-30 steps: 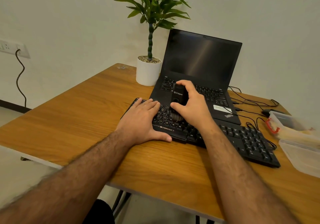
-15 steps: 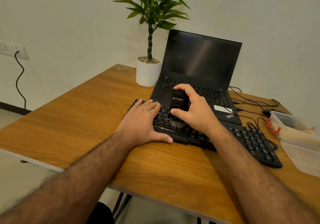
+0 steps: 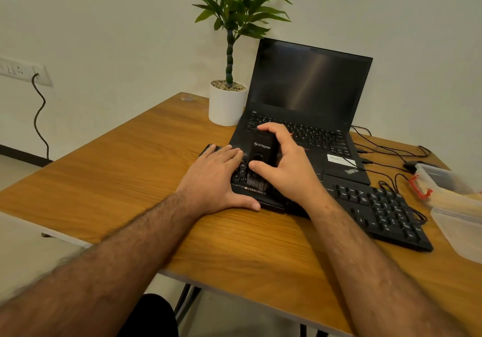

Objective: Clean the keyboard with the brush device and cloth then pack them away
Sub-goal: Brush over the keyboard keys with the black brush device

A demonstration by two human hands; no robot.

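Since a second earlier, the right hand (image 3: 284, 169) had slid the black brush device (image 3: 262, 154) leftward along the black keyboard (image 3: 378, 206), closer to the left hand (image 3: 217, 180). The right hand gripped the device upright, bristles down on the keys. The left hand lay flat with straight fingers on the keyboard's left end, its thumb along the front edge. An open laptop (image 3: 307, 94) stood just behind on the wooden table (image 3: 125, 169).

One head-worn camera looks forward and down, close over the table (image 3: 109, 180), toward the wall (image 3: 104, 36) behind it.
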